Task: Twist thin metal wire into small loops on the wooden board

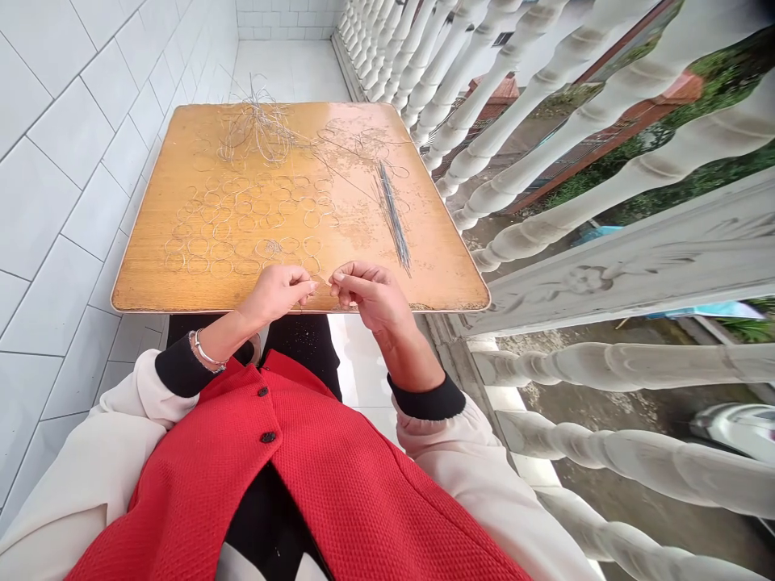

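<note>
Over the near edge of the wooden table (145, 274), my left hand (279, 290) and my right hand (370, 292) are close together, fingertips pinched. A thin wire (322, 281) runs between the two pinches, with a small gap separating the hands. Its exact shape at the fingertips is too fine to make out. Just beyond my hands lie many small wire rings (242, 218), spread in rough rows. A bundle of straight wire pieces (393, 214) rests to the right of them.
At the table's far side stands a tangled heap of wire (257, 129), with loose strands trailing right. A white tiled wall (78, 161) runs along the left. A white baluster railing (472, 161) borders the right, near the table's edge.
</note>
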Available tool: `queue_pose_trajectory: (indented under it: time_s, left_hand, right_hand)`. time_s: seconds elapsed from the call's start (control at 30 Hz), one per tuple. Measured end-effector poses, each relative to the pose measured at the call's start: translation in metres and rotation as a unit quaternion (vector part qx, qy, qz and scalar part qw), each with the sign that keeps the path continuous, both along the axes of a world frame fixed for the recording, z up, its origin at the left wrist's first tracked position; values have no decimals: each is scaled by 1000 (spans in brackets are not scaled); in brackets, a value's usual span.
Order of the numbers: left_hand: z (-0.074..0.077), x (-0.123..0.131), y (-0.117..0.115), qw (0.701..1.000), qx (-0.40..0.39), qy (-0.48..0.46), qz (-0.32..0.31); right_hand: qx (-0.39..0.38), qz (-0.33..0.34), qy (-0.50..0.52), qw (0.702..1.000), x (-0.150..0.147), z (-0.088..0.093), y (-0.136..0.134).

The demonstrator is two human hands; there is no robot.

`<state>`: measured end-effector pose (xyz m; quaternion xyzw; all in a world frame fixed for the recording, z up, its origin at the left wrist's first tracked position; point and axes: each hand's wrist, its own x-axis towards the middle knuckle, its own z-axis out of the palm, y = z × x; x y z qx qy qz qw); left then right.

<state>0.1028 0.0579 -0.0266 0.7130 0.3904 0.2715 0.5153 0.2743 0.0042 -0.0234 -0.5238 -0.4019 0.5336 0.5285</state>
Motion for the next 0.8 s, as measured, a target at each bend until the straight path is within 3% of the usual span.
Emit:
queue_pose_trajectory:
  time_s: [0.2, 0.3, 0.37, 0.47, 0.53, 0.6, 0.7, 0.8]
  left_hand:
    - [6, 0, -1, 999, 13, 44, -13]
    - [9, 1, -3, 997, 18, 69, -15]
    - [10, 1, -5, 997, 21, 75, -14]
    - [8, 0, -6, 997, 22, 78, -11]
    - [5, 0, -5, 997, 23, 75, -6]
    - [2, -1, -4, 997, 28, 66, 0]
    - [0, -2, -3, 997, 34, 67, -2]
    - [4, -2, -4, 996, 35, 77, -3]
  right_hand:
    - [17, 0, -30, 999, 3, -2, 0]
    - [72, -22, -152, 985, 1, -1, -3]
    - [141, -46, -289, 946, 0, -1, -5]
    - [237, -46, -487, 839, 0, 0, -7]
    - [269, -18, -577, 771, 1, -1, -6]
    - [289, 2, -629, 721, 1, -2, -5]
    - [303, 3, -661, 686, 2, -4, -3]
    - [302, 1, -666, 682, 2, -7, -1]
